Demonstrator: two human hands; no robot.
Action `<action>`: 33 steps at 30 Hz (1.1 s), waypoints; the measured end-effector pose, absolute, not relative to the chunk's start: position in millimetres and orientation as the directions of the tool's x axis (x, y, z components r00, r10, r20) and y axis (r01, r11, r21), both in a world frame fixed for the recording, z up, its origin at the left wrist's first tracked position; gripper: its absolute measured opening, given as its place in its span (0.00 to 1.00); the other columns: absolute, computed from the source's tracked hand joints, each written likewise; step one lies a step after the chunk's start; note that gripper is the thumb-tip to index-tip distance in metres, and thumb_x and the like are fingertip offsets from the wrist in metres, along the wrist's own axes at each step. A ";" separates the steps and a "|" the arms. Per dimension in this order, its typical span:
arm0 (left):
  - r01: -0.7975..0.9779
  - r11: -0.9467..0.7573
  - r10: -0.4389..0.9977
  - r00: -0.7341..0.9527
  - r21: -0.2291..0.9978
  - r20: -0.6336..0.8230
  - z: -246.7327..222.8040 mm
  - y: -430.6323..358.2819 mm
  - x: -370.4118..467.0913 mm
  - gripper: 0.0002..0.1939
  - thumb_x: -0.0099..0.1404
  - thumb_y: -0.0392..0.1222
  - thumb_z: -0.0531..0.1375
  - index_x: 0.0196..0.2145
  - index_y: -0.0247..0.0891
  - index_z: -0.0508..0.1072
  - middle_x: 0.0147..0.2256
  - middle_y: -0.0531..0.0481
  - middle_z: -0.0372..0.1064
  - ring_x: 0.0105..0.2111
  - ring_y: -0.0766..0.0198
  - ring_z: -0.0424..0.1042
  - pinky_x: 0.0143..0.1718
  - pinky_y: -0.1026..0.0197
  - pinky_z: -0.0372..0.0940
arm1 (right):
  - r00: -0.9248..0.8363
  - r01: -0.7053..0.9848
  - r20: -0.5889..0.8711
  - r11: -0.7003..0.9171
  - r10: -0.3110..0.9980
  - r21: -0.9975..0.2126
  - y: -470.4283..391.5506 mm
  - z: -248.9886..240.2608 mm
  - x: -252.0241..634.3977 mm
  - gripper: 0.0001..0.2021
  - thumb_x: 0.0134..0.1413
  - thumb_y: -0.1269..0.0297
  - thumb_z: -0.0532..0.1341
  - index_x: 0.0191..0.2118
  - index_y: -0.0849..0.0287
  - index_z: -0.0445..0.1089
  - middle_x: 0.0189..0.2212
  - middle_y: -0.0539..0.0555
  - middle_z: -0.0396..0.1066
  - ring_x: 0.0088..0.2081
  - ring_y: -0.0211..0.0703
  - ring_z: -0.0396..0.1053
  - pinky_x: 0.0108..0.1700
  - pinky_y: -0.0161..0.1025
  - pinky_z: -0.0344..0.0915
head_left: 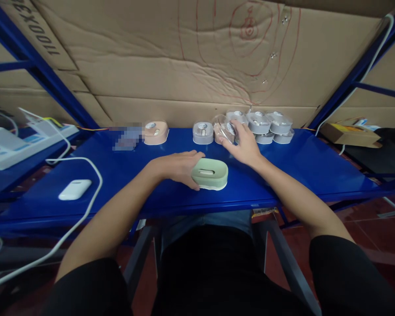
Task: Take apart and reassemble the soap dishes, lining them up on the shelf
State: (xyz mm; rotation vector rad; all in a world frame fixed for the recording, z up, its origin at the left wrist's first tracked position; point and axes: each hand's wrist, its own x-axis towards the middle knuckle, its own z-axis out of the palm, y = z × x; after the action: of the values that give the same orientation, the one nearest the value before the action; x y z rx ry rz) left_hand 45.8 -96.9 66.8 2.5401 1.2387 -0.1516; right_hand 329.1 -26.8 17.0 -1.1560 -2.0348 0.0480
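Note:
A green oval box with a slot in its top sits near the table's front edge. My left hand grips its left end between thumb and fingers. Farther back, my right hand is closed round a pinkish box with a clear cover, which looks tilted. Just left of that one stands a grey box. Several grey boxes with clear covers are stacked behind and to the right of my right hand. A peach box rests farther left along the back edge.
The blue table has cardboard behind it. At the left lie a white case and a white cable. Blue frame posts rise on both sides. An open carton is at the right.

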 end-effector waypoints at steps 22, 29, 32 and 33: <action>0.745 -0.647 0.747 0.662 0.161 -0.063 35.1 -75.8 49.3 0.65 0.63 0.74 0.72 0.86 0.41 0.57 0.80 0.28 0.64 0.76 0.25 0.66 0.76 0.33 0.62 | -0.677 0.479 0.432 0.802 0.596 -0.355 -34.7 25.7 337.9 0.45 0.63 0.33 0.74 0.77 0.53 0.73 0.68 0.67 0.77 0.68 0.72 0.76 0.71 0.72 0.73; 0.818 -0.498 0.823 0.550 0.286 -0.140 36.1 -43.7 3.4 0.69 0.52 0.74 0.77 0.83 0.42 0.64 0.78 0.30 0.67 0.77 0.27 0.66 0.75 0.38 0.65 | -0.759 0.397 0.404 0.855 0.510 -0.333 -35.3 16.4 330.5 0.42 0.64 0.36 0.75 0.76 0.52 0.74 0.69 0.65 0.77 0.70 0.72 0.74 0.76 0.72 0.70; 0.854 -0.439 0.848 0.496 0.279 -0.185 36.0 -43.1 2.5 0.70 0.50 0.77 0.75 0.82 0.40 0.66 0.81 0.29 0.62 0.79 0.27 0.63 0.77 0.38 0.62 | -0.797 0.356 0.372 0.868 0.476 -0.347 -35.9 10.2 325.1 0.41 0.64 0.39 0.75 0.77 0.50 0.73 0.68 0.65 0.77 0.69 0.70 0.75 0.75 0.72 0.71; 0.856 -0.434 0.848 0.494 0.283 -0.194 36.1 -43.9 4.0 0.71 0.50 0.78 0.75 0.82 0.39 0.66 0.81 0.28 0.61 0.80 0.27 0.62 0.78 0.38 0.61 | -0.803 0.345 0.366 0.868 0.470 -0.356 -35.5 8.3 323.9 0.41 0.64 0.39 0.75 0.77 0.49 0.73 0.68 0.64 0.76 0.69 0.69 0.75 0.75 0.71 0.72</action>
State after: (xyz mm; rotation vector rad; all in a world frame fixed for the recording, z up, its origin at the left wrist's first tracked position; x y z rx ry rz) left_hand 4.0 -43.9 36.1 2.4006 1.4261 -0.0322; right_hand 323.9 -35.5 8.3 -0.5976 -2.5898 0.3785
